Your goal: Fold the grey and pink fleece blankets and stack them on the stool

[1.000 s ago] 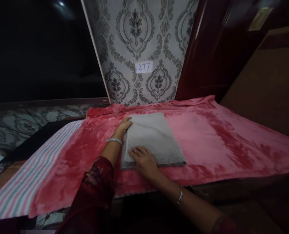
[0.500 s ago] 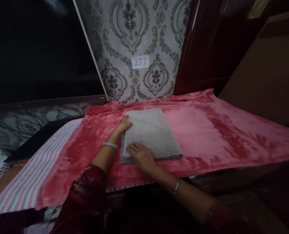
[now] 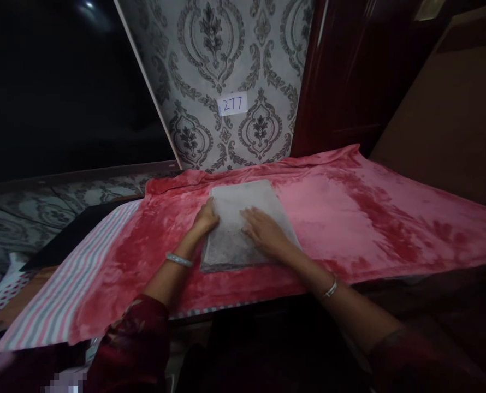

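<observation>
Left hand (image 3: pixel 207 219): flat, fingers spread open, resting on the folded grey towel's (image 3: pixel 235 243) nine o'clock edge, gripping nothing.
Towel: lies on the pink blanket (image 3: pixel 349 218).
Right hand (image 3: pixel 263 232): palm down at towel's centre, fingers open.

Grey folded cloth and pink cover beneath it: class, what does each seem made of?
Grey folded cloth: probably terry towelling, matt and nubbly under the left hand and right hand. Pink cover: likely plush fleece, with a sheen and brushed streaks.

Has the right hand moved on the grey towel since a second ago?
Yes. The right hand has slid from the near left corner of the grey towel up toward its middle, farther from the near edge.
</observation>
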A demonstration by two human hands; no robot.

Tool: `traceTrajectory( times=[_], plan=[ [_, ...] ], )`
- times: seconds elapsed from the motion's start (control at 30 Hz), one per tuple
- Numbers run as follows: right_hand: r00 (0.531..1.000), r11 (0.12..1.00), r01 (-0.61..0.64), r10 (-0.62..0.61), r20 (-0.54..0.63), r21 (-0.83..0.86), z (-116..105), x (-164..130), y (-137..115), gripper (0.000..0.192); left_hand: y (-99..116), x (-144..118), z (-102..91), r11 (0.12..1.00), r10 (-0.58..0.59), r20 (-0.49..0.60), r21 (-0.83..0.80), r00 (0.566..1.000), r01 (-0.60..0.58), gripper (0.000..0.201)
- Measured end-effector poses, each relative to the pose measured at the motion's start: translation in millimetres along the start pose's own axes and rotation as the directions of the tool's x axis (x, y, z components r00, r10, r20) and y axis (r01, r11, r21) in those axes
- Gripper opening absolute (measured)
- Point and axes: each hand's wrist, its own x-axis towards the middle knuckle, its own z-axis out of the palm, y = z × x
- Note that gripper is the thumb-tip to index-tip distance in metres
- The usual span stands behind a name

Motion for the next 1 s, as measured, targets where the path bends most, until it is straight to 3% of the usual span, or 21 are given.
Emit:
traceTrajectory(
  times=[0.07,0.13,0.2,0.3,0.43,0.57,0.63,0.8,1.0],
  plan=[
    [0.995,0.991,-0.07,0.078,0.063,-0.116,-5.2,4.9,15.9,0.066,6.1,-14.1,3.2,0.983,-0.042,0.005,0.177,0.999,0.04,0.082],
    [0.979,0.982,-0.049,0.084,0.186,-0.182,-1.5,4.2,22.3,0.066,11.3,-25.3,4.8,0.963,-0.082,0.012,0.258,0.997,0.076,0.08],
    [0.957,0.982,-0.008,0.062,0.282,-0.186,5.1,-0.1,22.9,0.064,14.8,-31.5,2.6,0.952,-0.102,0.014,0.29,0.995,0.093,0.078],
    [0.942,0.992,0.021,0.021,0.334,-0.122,7.0,-1.7,23.9,0.062,21.3,-31.1,-6.8,0.944,-0.105,0.022,0.318,0.994,0.093,0.075],
    [0.962,0.996,-0.001,0.025,0.272,-0.089,-6.5,20.8,36.4,0.058,40.1,-21.5,-11.1,0.933,0.008,-0.006,0.361,1.0,-0.006,0.07],
    [0.976,0.979,-0.091,0.124,0.177,-0.185,-6.6,44.8,50.2,0.061,48.6,-18.1,8.8,0.874,0.185,0.124,0.432,0.975,-0.221,0.065],
    [0.975,0.977,-0.054,0.096,0.202,-0.205,2.5,45.5,53.6,0.062,40.9,-20.8,21.1,0.853,0.167,0.168,0.469,0.972,-0.228,0.066],
    [0.981,0.981,-0.016,0.053,0.187,-0.195,23.1,32.7,56.8,0.062,17.0,-27.9,35.9,0.829,0.162,0.143,0.518,0.976,-0.213,0.068],
    [0.972,0.986,-0.01,0.049,0.23,-0.165,13.9,47.8,62.8,0.059,15.1,-29.4,36.0,0.823,0.199,0.053,0.533,0.979,-0.196,0.07]
  ],
)
